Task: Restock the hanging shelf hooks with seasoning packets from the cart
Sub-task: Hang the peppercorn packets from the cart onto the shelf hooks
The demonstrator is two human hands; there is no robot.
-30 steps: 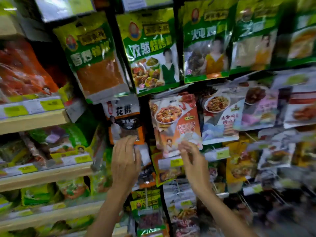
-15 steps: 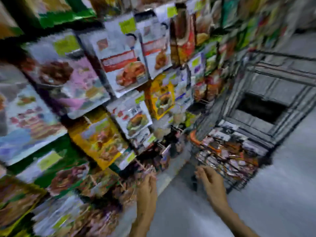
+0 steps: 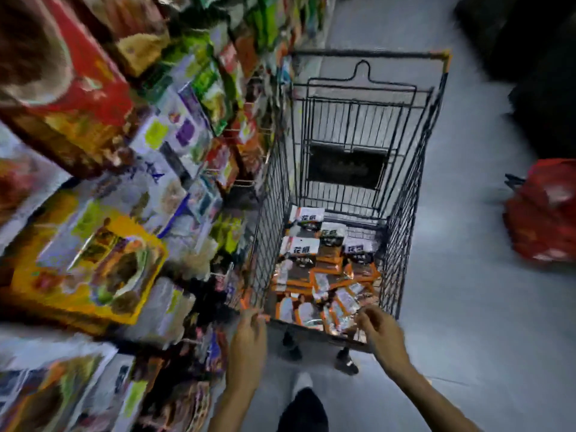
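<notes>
Several orange, white and black seasoning packets [image 3: 324, 269] lie in a loose heap in the bottom of a black wire cart [image 3: 405, 213]. My left hand [image 3: 249, 335] is at the cart's near left corner with its fingertips by the rim, holding nothing. My right hand [image 3: 381, 333] hovers over the near rim just above the packets. Its fingers are loosely curled and empty. The hanging shelf [image 3: 174, 145] on the left is packed with colourful packets, blurred by motion.
The cart stands close against the shelf's right side. A red bag [image 3: 542, 213] lies on the grey floor to the right, with dark shapes [image 3: 530, 42] beyond it. My shoe [image 3: 307, 400] is just behind the cart. Open floor [image 3: 467, 322] lies right of the cart.
My view has swung from the shelf hooks down and right to the cart. Both hands have left the hanging packets and come down to the cart's near rim.
</notes>
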